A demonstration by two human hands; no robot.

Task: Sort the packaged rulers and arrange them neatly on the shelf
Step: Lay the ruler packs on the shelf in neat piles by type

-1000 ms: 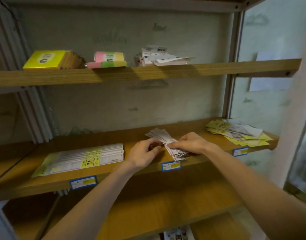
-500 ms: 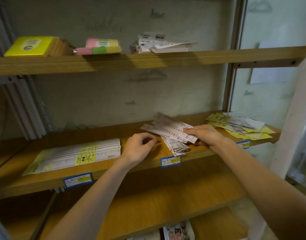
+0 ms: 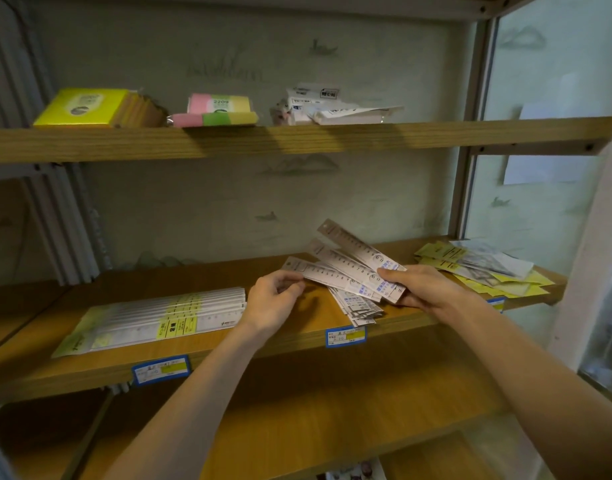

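My right hand (image 3: 418, 289) grips a fan of short packaged rulers (image 3: 346, 261) by their near ends, lifted above the middle wooden shelf (image 3: 297, 337). My left hand (image 3: 273, 299) pinches the far tip of the lowest ruler in that fan. More short rulers (image 3: 358, 306) lie in a loose pile on the shelf under the fan. A neat row of long packaged rulers (image 3: 159, 317) with yellow labels lies to the left on the same shelf.
A messy heap of yellow and white packets (image 3: 484, 268) lies at the shelf's right end. The upper shelf (image 3: 297, 138) carries a yellow box (image 3: 86, 107), pink-green-yellow pads (image 3: 218, 110) and white packets (image 3: 332, 105). Blue price tags (image 3: 160, 370) mark the shelf's front edge.
My right hand lifted several short rulers off the pile and fanned them out. My left hand moved up from the shelf to pinch the lowest ruler's tip.
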